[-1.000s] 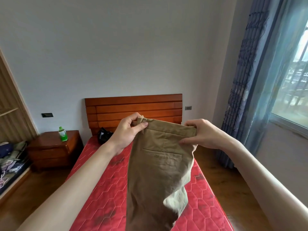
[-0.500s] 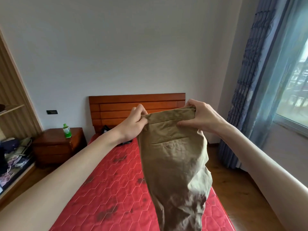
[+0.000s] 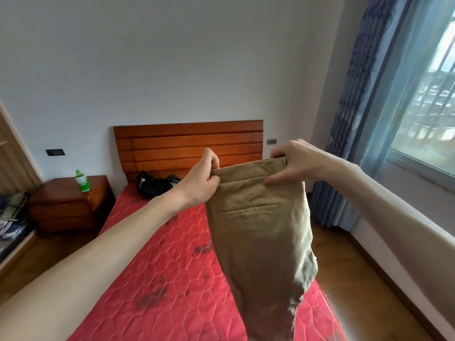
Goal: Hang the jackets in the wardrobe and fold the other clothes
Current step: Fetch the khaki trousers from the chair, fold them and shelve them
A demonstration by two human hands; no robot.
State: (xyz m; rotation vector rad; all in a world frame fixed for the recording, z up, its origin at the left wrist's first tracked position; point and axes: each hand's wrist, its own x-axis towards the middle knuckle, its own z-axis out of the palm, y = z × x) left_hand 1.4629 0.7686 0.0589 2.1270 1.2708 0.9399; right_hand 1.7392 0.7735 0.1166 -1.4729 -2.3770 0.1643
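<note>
Lifted higher than before, khaki trousers hang pinched at the waistband by my left hand and right hand, folding step underway, needing lowering onto the red mattress.

A home bedroom is showing here — a bed with a red quilted mattress is standing against a wooden headboard, a matching nightstand is sitting beside it carrying a green bottle, and blue curtains are hanging by the window.
</note>
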